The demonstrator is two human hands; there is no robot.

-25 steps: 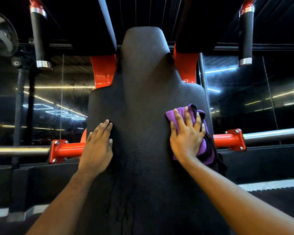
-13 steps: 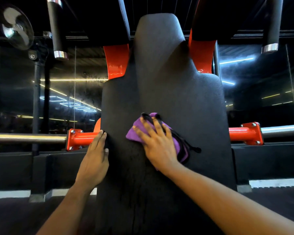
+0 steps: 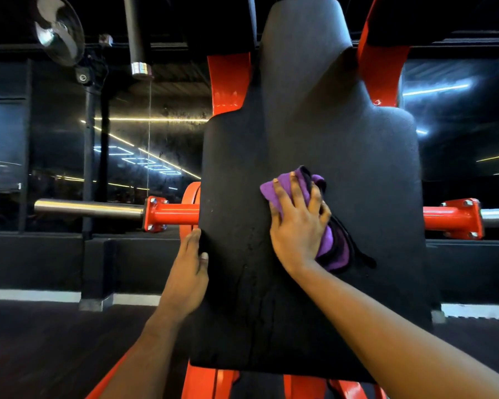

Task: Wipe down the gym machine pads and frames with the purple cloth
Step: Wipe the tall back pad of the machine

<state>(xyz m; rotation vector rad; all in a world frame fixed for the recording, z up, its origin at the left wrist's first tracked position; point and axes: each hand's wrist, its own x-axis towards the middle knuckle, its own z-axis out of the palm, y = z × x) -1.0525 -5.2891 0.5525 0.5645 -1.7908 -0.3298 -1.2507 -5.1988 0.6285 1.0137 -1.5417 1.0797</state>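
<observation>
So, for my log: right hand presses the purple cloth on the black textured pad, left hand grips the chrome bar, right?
Wrong: head view shows the left hand holding the black textured pad by its edge, not the chrome bar; the right hand presses the purple cloth.

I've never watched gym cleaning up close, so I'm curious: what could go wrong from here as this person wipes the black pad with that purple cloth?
1. The purple cloth is bunched under the right hand, a loose end trailing beside the wrist, so it may cover only a narrow strip and miss parts of the pad.
2. The left hand grips the pad's edge just below the red frame bar; sliding up, it might knock against that bar.
</observation>
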